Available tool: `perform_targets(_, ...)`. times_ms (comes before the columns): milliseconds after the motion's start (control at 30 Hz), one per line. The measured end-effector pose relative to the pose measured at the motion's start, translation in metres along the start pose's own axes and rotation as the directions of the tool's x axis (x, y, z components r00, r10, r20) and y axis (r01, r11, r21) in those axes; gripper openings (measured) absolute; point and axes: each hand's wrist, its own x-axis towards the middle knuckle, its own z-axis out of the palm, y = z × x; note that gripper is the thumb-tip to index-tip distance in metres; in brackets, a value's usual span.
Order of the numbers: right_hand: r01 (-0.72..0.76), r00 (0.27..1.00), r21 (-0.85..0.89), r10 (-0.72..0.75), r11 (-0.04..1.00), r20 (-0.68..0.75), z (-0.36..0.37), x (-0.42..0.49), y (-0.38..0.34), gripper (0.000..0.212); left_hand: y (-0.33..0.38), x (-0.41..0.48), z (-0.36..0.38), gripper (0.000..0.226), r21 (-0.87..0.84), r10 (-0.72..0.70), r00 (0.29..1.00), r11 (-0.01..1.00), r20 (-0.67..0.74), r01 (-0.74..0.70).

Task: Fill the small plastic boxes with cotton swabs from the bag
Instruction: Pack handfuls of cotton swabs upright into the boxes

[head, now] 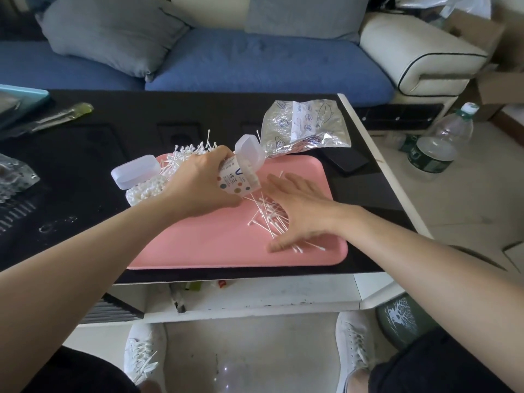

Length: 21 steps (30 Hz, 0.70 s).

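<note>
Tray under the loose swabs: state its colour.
The tray is plain pink, best seen in the head view.

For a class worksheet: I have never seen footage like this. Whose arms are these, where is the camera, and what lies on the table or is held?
No machine here: a person wears a wide-angle camera on the head, looking down at their own arms, so this is the single view. The left hand grips a small labelled plastic box, tilted, its lid open. The right hand lies flat, fingers spread, on loose cotton swabs on a pink tray. A second open box, packed with swabs, sits at the tray's far left corner. The clear bag lies on the black table behind the tray.
</note>
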Motion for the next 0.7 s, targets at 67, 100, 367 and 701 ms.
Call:
perform_targets(67,0.016,1.0,-0.011,-0.016,1.0,-0.024,-0.001,0.007,-0.001,0.121,0.0,-0.001,-0.002,0.055,0.004,0.002,1.0,1.0,0.003,-0.002)
perform_targets(100,0.013,0.999,-0.017,-0.014,1.0,-0.04,-0.003,0.01,0.0,0.116,0.0,-0.001,-0.003,0.056,0.009,0.004,1.0,1.0,0.006,-0.004)
perform_targets(367,-0.003,0.983,-0.025,-0.002,1.0,-0.183,-0.02,-0.002,0.019,0.06,-0.005,-0.002,-0.004,0.055,0.017,0.005,1.0,1.0,0.022,-0.005)
perform_targets(701,-0.005,0.983,0.03,0.011,1.0,-0.185,-0.016,-0.008,0.016,0.007,0.001,-0.001,0.001,0.061,0.025,0.055,0.997,0.998,0.05,-0.056)
